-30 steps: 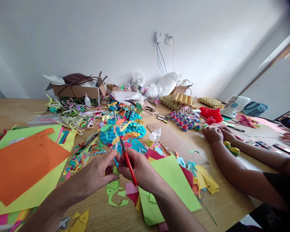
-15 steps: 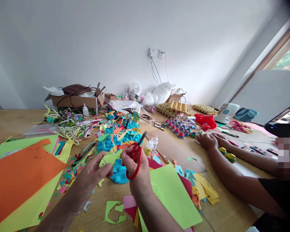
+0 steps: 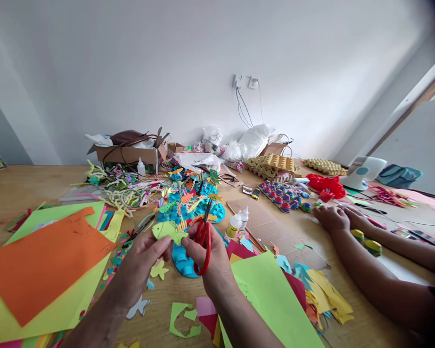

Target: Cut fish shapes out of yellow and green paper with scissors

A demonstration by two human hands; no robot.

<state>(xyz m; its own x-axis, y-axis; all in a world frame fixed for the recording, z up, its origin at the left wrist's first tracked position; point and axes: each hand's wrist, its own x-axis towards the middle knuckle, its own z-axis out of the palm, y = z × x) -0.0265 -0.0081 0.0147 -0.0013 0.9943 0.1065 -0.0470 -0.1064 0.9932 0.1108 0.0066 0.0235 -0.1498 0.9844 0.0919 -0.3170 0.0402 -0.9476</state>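
Note:
A light-green paper fish (image 3: 164, 231) with drawn markings is pinched at its lower edge between the thumb and fingers of my left hand (image 3: 145, 258). My right hand (image 3: 213, 263) carries red-handled scissors (image 3: 209, 246), their dark blades pointing up and away. Its thumb and fingertip also touch the fish's tail end. Beneath the hands lies a blue painted egg-carton piece (image 3: 184, 265). A green paper offcut (image 3: 174, 319) with a cut-out hole rests nearer me. Yellow (image 3: 159, 269) and pale grey (image 3: 138, 307) paper cutouts lie by my left forearm.
Orange paper (image 3: 47, 261) tops sheets at left; a green sheet (image 3: 271, 295) lies under my right forearm. Two glue bottles (image 3: 234, 226) stand beyond my right hand. Decorated blue cartons (image 3: 184, 198) sit ahead. A co-worker's hands (image 3: 333, 217) rest at right, near painted carton cups (image 3: 279, 195).
The view has swung left, so the table's things appear farther right. The paper fish has turned to lie more level, its face toward me. Both hands keep hold of what they held.

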